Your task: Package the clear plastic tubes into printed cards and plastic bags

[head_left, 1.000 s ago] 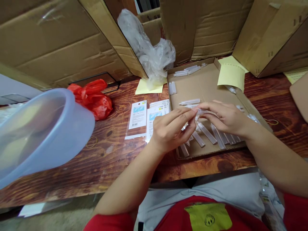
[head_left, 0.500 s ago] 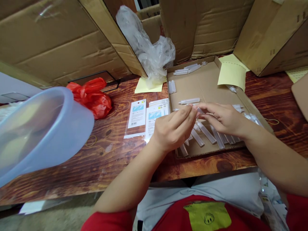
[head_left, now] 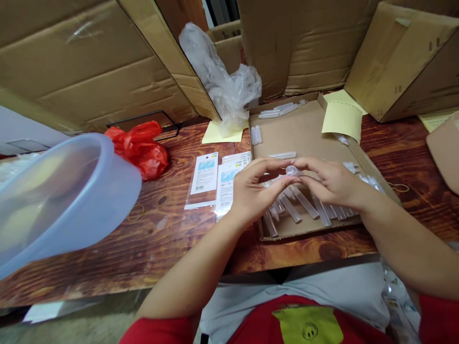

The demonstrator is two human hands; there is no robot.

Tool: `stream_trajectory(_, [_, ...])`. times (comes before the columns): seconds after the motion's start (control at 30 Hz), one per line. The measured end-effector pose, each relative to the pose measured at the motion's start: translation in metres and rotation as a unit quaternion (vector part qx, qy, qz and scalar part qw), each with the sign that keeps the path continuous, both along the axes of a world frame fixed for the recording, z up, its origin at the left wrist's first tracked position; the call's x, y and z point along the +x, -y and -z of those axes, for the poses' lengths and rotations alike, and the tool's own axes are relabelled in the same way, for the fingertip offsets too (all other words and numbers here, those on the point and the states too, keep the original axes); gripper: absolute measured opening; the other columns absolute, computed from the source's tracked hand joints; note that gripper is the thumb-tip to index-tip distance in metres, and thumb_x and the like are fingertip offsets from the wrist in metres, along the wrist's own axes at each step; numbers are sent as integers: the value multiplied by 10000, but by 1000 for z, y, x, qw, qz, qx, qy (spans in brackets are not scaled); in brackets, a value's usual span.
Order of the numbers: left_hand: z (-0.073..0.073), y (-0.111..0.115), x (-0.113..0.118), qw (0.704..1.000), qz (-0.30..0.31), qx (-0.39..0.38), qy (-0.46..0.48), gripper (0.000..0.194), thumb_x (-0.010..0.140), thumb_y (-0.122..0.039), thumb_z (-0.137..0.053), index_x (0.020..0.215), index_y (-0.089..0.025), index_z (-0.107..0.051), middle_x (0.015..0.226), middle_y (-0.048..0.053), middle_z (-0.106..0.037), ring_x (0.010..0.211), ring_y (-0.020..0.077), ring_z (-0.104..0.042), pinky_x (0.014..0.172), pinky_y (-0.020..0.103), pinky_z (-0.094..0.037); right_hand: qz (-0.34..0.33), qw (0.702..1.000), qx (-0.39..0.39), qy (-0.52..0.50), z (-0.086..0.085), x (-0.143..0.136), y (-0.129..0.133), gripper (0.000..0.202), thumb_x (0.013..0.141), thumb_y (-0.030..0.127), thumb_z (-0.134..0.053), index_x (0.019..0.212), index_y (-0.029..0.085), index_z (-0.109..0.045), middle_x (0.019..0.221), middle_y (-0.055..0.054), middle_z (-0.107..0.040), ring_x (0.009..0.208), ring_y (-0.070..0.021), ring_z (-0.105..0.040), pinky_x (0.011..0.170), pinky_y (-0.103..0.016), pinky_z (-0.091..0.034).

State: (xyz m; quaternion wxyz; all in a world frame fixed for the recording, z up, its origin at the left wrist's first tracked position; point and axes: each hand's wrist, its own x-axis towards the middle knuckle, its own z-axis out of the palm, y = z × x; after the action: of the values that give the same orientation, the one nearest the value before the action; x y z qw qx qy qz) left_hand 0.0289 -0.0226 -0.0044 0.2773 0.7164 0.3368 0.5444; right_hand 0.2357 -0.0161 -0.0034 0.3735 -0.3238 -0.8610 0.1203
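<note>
Between the fingertips of both hands is a small clear plastic tube (head_left: 292, 170), its round end turned up toward me. My left hand (head_left: 256, 191) pinches it from the left with thumb and fingers, while my right hand (head_left: 332, 184) grips it from the right. Both hands are above the near part of a shallow cardboard tray (head_left: 304, 129). Loose translucent tubes (head_left: 306, 203) lie in the tray below the hands, some partly covered by them. More tubes (head_left: 278, 111) rest at its far left corner.
Left of the tray are printed cards in clear bags (head_left: 205, 174). A translucent blue tub (head_left: 118, 191) and a red plastic bag (head_left: 143, 150) stand further left. Crumpled clear plastic (head_left: 238, 91) and cardboard boxes (head_left: 405, 57) line the back. Yellow paper (head_left: 342, 119) overlaps the tray's right edge.
My left hand has turned and its fingers have spread into a wider pinch. The tube's round end now faces me, where before the fingers mostly covered it. The view has shifted slightly.
</note>
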Motion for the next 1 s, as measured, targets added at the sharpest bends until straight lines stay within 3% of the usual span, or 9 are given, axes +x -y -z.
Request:
stream_trajectory(0.07, [-4,-2,-4,1000,-8,-15,-13,327,785,-317,-846,1065,-178,-751,1034,70,-749,834,124,-729,721,224,-614,47,999,26,-1,-6,11,-7,176,947,262,-570,1107,240,-638,1098,-58,-725,968,-217,-691,868,-352,-543])
stream_trajectory(0.2, [-27,-5,-23,991,-76,8,-114,117,848,-287,-764,796,-184,-742,806,33,-718,741,128,-661,578,211,-501,185,974,37,127,-23,46,-33,196,900,375,-587,986,217,-666,1078,-116,-679,1088,-318,-620,955,-472,-483])
stream_trajectory(0.3, [-51,-6,-48,965,-84,-66,-239,149,851,-294,-724,745,-189,-716,755,23,-710,712,150,-629,630,260,-473,204,923,-54,321,-33,66,-56,205,889,338,-555,994,191,-654,989,-128,-689,1014,-329,-630,895,-458,-468])
stream_trajectory(0.4, [-59,-2,-78,913,-83,-145,-371,184,862,-348,-668,772,-192,-705,775,31,-709,689,175,-618,631,290,-449,209,865,-129,437,-37,73,-75,251,921,292,-509,1103,179,-639,1049,-149,-709,970,-314,-645,839,-407,-451])
stream_trajectory(0.53, [-36,13,-116,875,-50,-117,-467,285,887,-444,-587,869,-191,-719,929,82,-706,781,223,-657,752,363,-525,285,825,-178,454,-39,76,-99,302,952,325,-528,1204,185,-615,1076,-171,-713,918,-318,-647,746,-371,-419])
stream_trajectory(0.63, [-10,27,-135,875,-31,-71,-478,342,907,-422,-558,1078,-177,-724,1130,136,-708,1036,294,-672,946,459,-540,332,821,-186,426,-36,76,-120,311,919,303,-607,1200,170,-625,1133,-196,-699,963,-326,-644,770,-373,-422])
stream_trajectory(0.73, [7,35,-144,883,-40,-45,-466,409,933,-392,-527,1212,-154,-707,1248,167,-689,1143,306,-658,1021,483,-529,350,816,-185,421,-30,68,-137,325,882,301,-665,1166,145,-648,1185,-225,-680,1048,-346,-635,816,-385,-439])
stream_trajectory(0.9, [4,31,-145,880,-45,-51,-471,414,902,-349,-549,1218,-146,-724,1207,162,-716,1100,311,-684,993,472,-556,382,813,-206,388,-17,48,-147,379,783,208,-724,1137,83,-676,1115,-240,-706,996,-324,-667,772,-360,-472])
stream_trajectory(1.0, [-2,29,-141,867,-22,-49,-496,383,830,-275,-599,1170,-170,-742,1183,150,-720,1054,306,-695,968,460,-569,359,847,-192,343,-17,40,-136,326,797,205,-696,1101,89,-699,1069,-197,-725,947,-290,-674,766,-346,-481])
